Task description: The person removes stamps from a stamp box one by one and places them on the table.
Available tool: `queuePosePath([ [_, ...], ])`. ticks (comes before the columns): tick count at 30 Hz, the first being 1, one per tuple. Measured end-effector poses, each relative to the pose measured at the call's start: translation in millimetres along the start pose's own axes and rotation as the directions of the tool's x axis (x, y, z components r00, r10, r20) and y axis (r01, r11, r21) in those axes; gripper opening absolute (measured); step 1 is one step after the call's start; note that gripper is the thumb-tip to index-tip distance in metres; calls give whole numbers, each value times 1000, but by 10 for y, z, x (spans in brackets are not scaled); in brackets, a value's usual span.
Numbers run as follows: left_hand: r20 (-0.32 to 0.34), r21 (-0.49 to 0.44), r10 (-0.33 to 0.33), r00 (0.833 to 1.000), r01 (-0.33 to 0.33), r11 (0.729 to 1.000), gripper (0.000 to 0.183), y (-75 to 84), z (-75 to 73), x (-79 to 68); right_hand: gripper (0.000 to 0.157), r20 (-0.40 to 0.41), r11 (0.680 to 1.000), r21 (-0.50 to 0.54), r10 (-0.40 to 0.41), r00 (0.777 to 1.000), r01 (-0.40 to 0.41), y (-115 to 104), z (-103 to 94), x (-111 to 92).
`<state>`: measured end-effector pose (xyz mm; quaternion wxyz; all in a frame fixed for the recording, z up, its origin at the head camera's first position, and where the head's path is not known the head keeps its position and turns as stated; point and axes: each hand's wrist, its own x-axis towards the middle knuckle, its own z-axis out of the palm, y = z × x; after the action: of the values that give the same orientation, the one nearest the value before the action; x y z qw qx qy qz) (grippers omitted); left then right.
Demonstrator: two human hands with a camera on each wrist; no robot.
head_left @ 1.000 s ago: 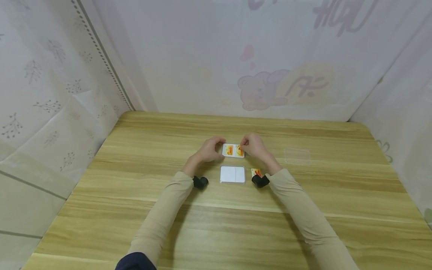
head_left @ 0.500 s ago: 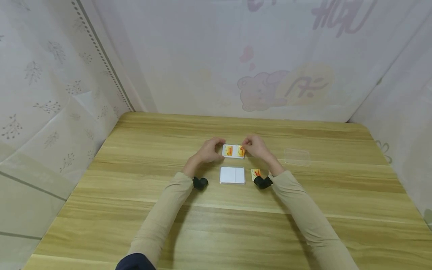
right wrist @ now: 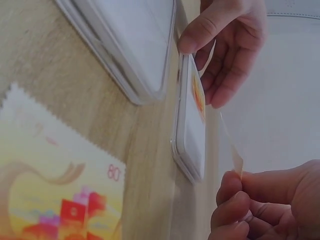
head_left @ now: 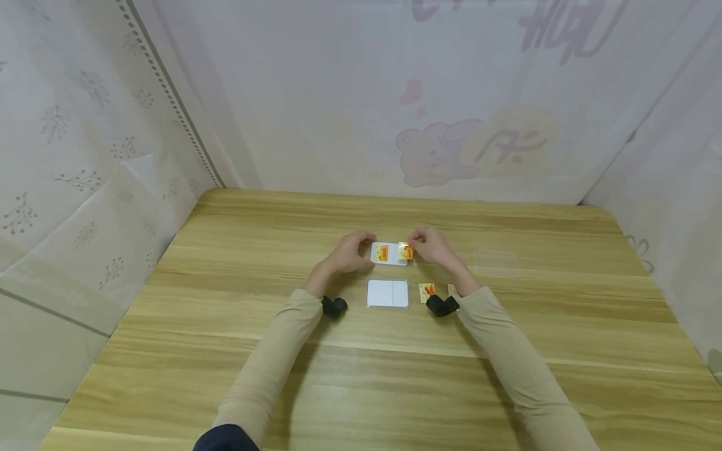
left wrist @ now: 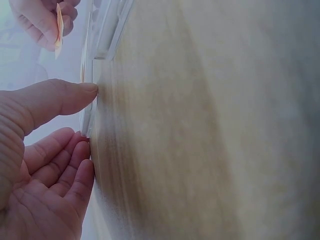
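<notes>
My left hand [head_left: 346, 252] holds the left end of a white stamp case [head_left: 394, 258], thumb at the near edge and fingers at the far edge. In the case's left half lies an orange and yellow stamp [head_left: 381, 252]. My right hand [head_left: 433, 244] pinches a second stamp [head_left: 405, 251] by its edge between thumb and forefinger. That stamp is raised at a tilt over the case's right end, seen nearly edge-on in the right wrist view. Nearer me lies another white case [head_left: 387, 294] with a line dividing its face.
A stamp with perforated edges and the number 80 [right wrist: 65, 185] lies on the table, right of the near case. Another stamp [head_left: 451, 290] is mostly hidden under the right wrist. Farther right is a clear plastic sheet [head_left: 496, 263]. Patterned cloth [head_left: 338, 125] hangs behind the table.
My right hand has moved slightly right, drawing the pinched stamp from the case's right half toward and past its right edge. My left hand keeps its place on the case.
</notes>
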<state>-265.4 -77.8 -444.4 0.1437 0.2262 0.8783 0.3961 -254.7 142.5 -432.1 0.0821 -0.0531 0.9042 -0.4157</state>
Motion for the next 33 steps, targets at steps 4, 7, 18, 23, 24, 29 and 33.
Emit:
queuePosePath([
  [4, 1, -7, -2, 1000, 2, 1000, 62, -7, 5, 1, 18, 3, 1000, 3, 10, 1000, -10, 0, -32, -25],
  [7, 3, -10, 0, 1000, 0, 1000, 62, -8, 4, 3, 18, 8, 1000, 12, 28, 1000, -28, 5, -61, -45],
  [18, 2, 3, 21, 1000, -21, 1000, 61, -25, 0, 17, 19, 4, 997, 50, 64, 998, -65, 62, -131, -85],
  [23, -3, 16, 25, 1000, -25, 1000, 61, -24, -6, 21, 18, -11, 998, 38, 50, 999, -49, 84, -161, -86],
  [24, -3, 21, 24, 1000, -24, 1000, 61, -23, -5, 23, 17, -14, 998, 39, 47, 999, -47, 90, -166, -88],
  [29, 1, 34, 20, 1000, -20, 999, 61, -28, -1, 20, 17, -16, 997, 59, 46, 999, -45, 140, -197, -109],
  [33, 3, 35, 22, 1000, -22, 999, 61, -29, 1, 14, 17, -10, 997, 58, 60, 998, -59, 169, -228, -130],
])
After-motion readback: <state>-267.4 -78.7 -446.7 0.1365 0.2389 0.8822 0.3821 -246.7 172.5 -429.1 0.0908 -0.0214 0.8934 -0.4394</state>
